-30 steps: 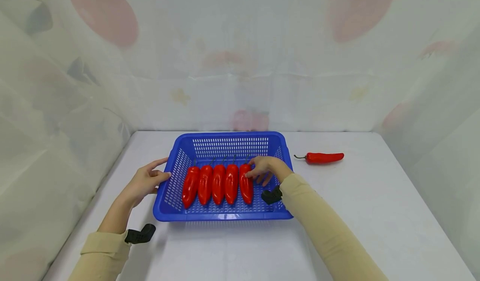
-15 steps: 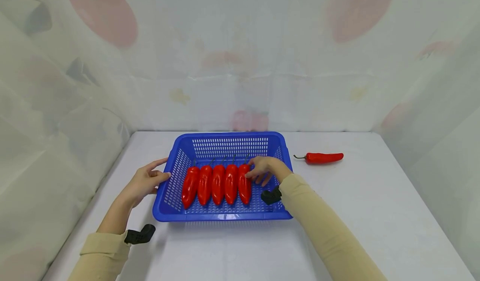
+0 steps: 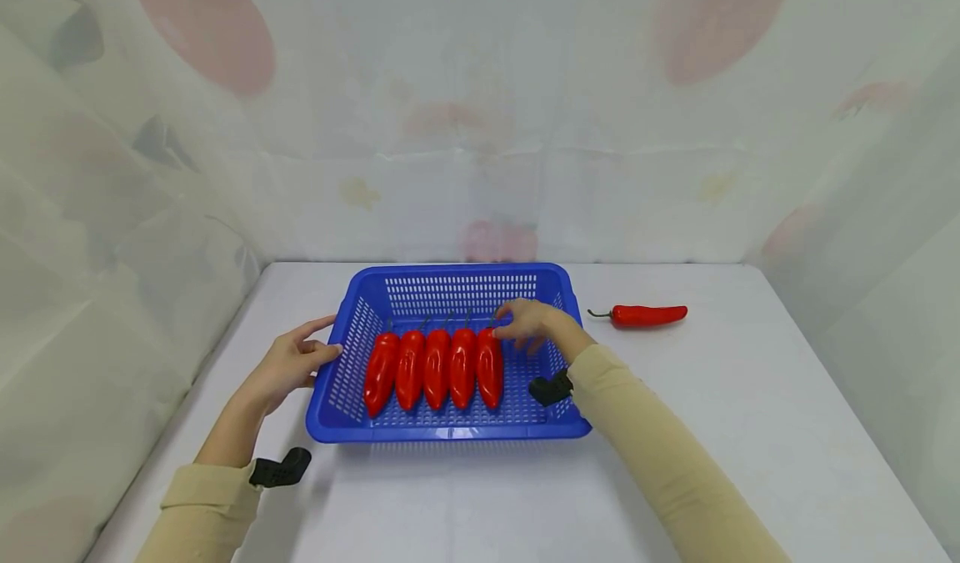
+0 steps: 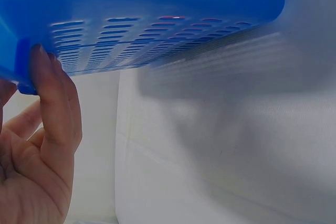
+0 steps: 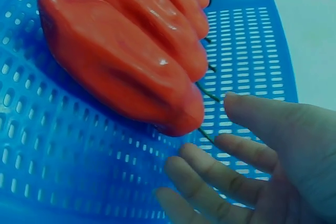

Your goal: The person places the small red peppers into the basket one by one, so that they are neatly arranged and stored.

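Note:
Several red chili peppers lie side by side in a blue plastic basket, stems toward its back wall. My left hand holds the basket's left rim, thumb over the top and fingers beneath, as the left wrist view shows with the hand against the blue wall. My right hand is inside the basket, close to the stem end of the rightmost pepper. In the right wrist view its fingers are spread and relaxed beside that pepper, with nothing between them.
Another red chili pepper lies on the white table to the right of the basket, stem pointing left. Patterned pale curtains enclose the table at the back and both sides.
My right hand has let go of the rightmost pepper and moved slightly up and right. That pepper shifted a little left toward the others. The left hand stays put.

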Motion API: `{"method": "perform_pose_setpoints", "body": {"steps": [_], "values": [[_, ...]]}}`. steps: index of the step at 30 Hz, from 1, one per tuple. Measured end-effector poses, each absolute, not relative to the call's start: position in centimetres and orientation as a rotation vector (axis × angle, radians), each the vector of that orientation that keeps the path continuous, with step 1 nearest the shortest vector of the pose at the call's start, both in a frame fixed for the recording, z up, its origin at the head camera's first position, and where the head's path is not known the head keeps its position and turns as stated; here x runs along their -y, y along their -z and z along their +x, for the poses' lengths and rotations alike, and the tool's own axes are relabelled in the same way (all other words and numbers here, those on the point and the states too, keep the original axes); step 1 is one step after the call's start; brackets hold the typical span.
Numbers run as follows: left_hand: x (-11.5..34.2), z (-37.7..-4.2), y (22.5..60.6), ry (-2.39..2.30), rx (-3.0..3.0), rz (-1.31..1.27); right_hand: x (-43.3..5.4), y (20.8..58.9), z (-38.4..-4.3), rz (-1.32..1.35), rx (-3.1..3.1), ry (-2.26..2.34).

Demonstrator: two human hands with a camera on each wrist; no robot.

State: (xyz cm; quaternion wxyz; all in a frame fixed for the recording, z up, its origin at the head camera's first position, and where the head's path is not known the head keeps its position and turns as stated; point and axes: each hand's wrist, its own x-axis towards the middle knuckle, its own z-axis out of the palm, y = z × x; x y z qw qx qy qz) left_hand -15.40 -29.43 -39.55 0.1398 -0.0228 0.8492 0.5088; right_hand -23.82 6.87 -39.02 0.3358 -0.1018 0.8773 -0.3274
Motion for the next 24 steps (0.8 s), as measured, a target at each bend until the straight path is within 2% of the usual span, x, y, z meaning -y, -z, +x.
{"method": "perform_pose_setpoints", "body": {"steps": [24], "values": [[29.4, -15.3, 39.6, -1.468, -2.462, -0.067, -10.4, 35.7, -24.5, -0.779, -2.646, 0.937]]}}
